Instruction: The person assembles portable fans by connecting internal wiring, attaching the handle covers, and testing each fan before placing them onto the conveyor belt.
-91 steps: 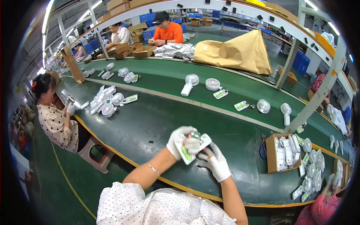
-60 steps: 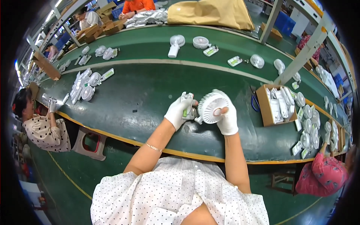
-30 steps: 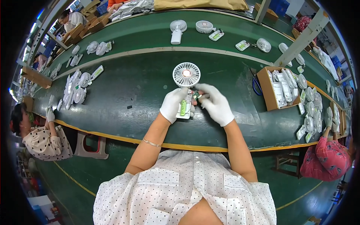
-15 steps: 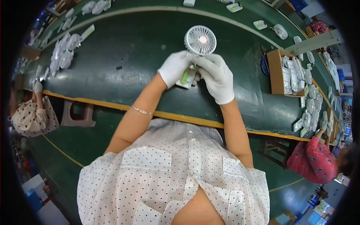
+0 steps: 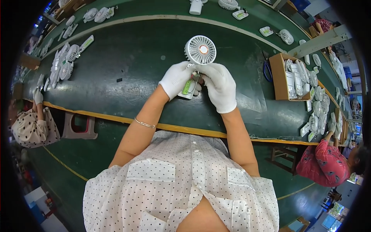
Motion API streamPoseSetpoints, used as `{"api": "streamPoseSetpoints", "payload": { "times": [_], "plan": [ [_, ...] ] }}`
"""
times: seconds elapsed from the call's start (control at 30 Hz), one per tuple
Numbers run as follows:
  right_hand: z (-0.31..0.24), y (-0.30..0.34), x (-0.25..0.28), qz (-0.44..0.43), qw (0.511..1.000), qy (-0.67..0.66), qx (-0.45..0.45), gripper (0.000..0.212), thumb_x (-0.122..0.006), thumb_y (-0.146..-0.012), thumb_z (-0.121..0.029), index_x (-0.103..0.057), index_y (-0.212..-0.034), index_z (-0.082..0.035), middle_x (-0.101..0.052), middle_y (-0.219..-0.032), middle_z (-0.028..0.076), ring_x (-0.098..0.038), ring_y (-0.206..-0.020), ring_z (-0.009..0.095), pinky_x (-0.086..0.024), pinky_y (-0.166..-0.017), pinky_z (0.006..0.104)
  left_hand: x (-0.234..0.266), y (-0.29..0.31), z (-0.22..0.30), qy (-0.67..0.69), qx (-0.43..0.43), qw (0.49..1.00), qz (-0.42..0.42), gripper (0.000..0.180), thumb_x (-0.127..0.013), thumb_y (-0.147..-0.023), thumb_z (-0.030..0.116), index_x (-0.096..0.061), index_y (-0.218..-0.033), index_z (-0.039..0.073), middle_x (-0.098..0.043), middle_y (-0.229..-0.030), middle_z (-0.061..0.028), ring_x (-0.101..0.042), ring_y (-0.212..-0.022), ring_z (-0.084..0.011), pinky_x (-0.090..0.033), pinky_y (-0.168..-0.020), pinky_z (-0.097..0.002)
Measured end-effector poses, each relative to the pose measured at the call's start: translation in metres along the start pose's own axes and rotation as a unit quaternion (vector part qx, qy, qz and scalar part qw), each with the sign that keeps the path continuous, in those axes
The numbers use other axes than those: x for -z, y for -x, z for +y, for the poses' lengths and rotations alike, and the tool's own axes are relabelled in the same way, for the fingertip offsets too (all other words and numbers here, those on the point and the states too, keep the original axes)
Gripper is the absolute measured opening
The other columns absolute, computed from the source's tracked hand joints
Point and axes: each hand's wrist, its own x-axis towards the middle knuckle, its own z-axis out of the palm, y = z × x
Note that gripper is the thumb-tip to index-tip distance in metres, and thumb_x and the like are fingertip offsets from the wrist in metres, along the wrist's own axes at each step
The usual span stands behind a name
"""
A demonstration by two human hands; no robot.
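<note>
Both my hands wear white gloves and hold a small white handheld fan [image 5: 200,50], its round grille facing up and pointing away from me. My left hand [image 5: 176,80] pinches the fan's neck from the left, fingers closed. From the right, my right hand [image 5: 221,86] has its thumb and fingers closed round the same neck, and some of its fingers reach underneath. Below the neck the handle is open, with a green battery [image 5: 189,87] and thin wires in its white shell. The exact spot that my fingertips pinch is hidden.
A cardboard box [image 5: 279,77] of white fan parts stands at right, beside dark blue-handled scissors [image 5: 267,69]. More fans [image 5: 317,110] lie beyond it, near a co-worker in red [image 5: 322,162]. Fan parts [image 5: 62,62] are heaped at left, near another co-worker. A small black piece [image 5: 119,80] lies on the green table.
The whole view has shifted slightly, so the table and fan appear lower. The fan's centre, glaring brightly before, is now duller with an orange ring. Both hands keep their grip.
</note>
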Motion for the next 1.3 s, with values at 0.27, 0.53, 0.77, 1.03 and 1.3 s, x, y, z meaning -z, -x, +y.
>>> {"api": "streamPoseSetpoints", "payload": {
  "times": [0.27, 0.53, 0.77, 1.03, 1.3],
  "plan": [
    [-0.009, 0.004, -0.003, 0.009, 0.994, -0.073, -0.078, 0.033, -0.063, -0.077, 0.012, -0.07, -0.104, -0.007, -0.068, -0.097, 0.011, -0.068, -0.083, 0.024, -0.055, -0.072, 0.0322, -0.004, 0.002, 0.003, -0.005, -0.001, 1.0, 0.008, 0.029, -0.053, -0.101, 0.026, -0.057, -0.108, -0.002, -0.066, -0.086, -0.014, -0.07, -0.064, -0.0238, -0.06, -0.055, -0.0357],
    [-0.003, 0.009, -0.01, 0.026, 0.975, -0.168, -0.14, 0.027, -0.06, -0.083, 0.012, -0.07, -0.104, -0.003, -0.068, -0.098, 0.008, -0.068, -0.085, 0.016, -0.055, -0.075, 0.0275, 0.001, 0.0, -0.001, 0.027, 0.02, 0.999, -0.002, 0.03, -0.054, -0.101, 0.027, -0.058, -0.109, -0.002, -0.067, -0.086, -0.0147, -0.07, -0.063, -0.0243, -0.06, -0.054, -0.0365],
    [0.003, 0.005, -0.018, 0.007, 0.892, -0.283, -0.353, 0.031, -0.056, -0.089, 0.009, -0.061, -0.12, 0.004, -0.066, -0.103, 0.008, -0.066, -0.085, 0.012, -0.056, -0.075, 0.0252, 0.001, 0.002, 0.007, 0.074, 0.042, 0.996, 0.003, 0.036, -0.053, -0.099, 0.033, -0.059, -0.108, -0.002, -0.067, -0.086, -0.014, -0.069, -0.062, -0.0237, -0.06, -0.054, -0.0365],
    [0.006, 0.009, -0.026, 0.029, 0.893, -0.285, -0.349, 0.031, -0.056, -0.091, 0.006, -0.06, -0.122, 0.004, -0.066, -0.103, 0.008, -0.065, -0.086, 0.011, -0.055, -0.075, 0.0245, -0.003, 0.004, 0.011, 0.074, 0.04, 0.996, -0.009, 0.036, -0.05, -0.1, 0.032, -0.061, -0.107, -0.002, -0.068, -0.083, -0.0144, -0.069, -0.062, -0.0255, -0.059, -0.056, -0.0384],
    [0.001, 0.002, -0.018, -0.013, 0.98, -0.071, -0.184, 0.031, -0.061, -0.085, 0.004, -0.072, -0.111, -0.009, -0.065, -0.094, 0.01, -0.065, -0.082, 0.021, -0.051, -0.074, 0.0305, 0.007, 0.003, 0.008, 0.081, 0.027, 0.996, -0.028, 0.038, -0.048, -0.101, 0.03, -0.06, -0.109, -0.004, -0.069, -0.089, -0.0167, -0.071, -0.068, -0.0285, -0.061, -0.06, -0.0384]
  ]
}}
